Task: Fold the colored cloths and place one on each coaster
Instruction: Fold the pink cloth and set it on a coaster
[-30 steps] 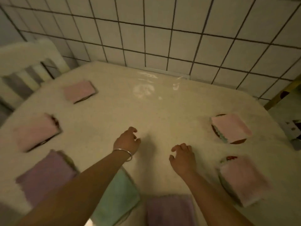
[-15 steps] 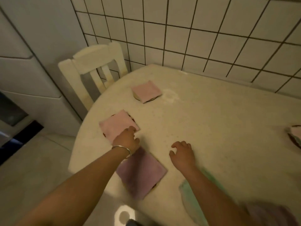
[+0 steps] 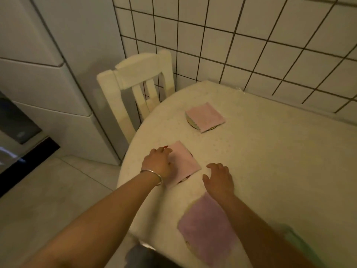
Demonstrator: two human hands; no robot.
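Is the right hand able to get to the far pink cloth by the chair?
Probably yes. The right hand hovers open over bare table, and nothing stands between it and the far pink cloth.

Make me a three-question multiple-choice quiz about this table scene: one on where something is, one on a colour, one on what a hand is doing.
1. Where is the white chair?
A) at the table's far left edge, by the tiled wall
B) tipped on the floor
C) on the table

2. What colour is the folded cloth nearest the camera?
A) yellow
B) purple
C) black

3. What is the left hand doing?
A) lifting a cup
B) hanging below the table
C) resting on the near pink cloth

Answers: 1 A, it stands upright there. 2 B, it looks purple beside the right forearm. 3 C, its fingers lie over that cloth's left edge.
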